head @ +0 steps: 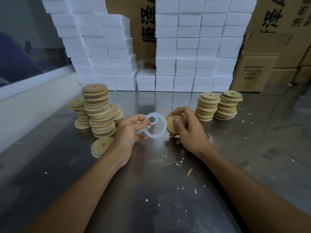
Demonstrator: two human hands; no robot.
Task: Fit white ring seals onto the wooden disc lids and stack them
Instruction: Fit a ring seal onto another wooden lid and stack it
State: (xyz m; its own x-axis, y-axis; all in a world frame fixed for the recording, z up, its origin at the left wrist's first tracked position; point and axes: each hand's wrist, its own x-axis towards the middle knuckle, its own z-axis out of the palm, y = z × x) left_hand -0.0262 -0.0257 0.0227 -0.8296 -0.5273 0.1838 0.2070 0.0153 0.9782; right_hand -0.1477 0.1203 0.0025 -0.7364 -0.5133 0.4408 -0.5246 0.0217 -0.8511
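Here we pinch white ring seals [155,130] in left hand [129,132], fingers clamped; right hand [188,130] grips wooden disc lid [175,122], tilted, above steel table [151,190], between lid stacks.

Landmark: table [151,190]. Both hands over its middle. Left hand [129,133] pinches rings [155,127]; right hand [188,130], just right of the rings, grips a disc [176,122]. Left of the hands: leaning stacks [99,111] on the table, with a short pile [101,147] in front of them. Right of the hands, further back: two stacks [217,106] side by side. Along the table's far edge: foam blocks [185,47]. Behind the blocks and at far right: cartons [262,64].
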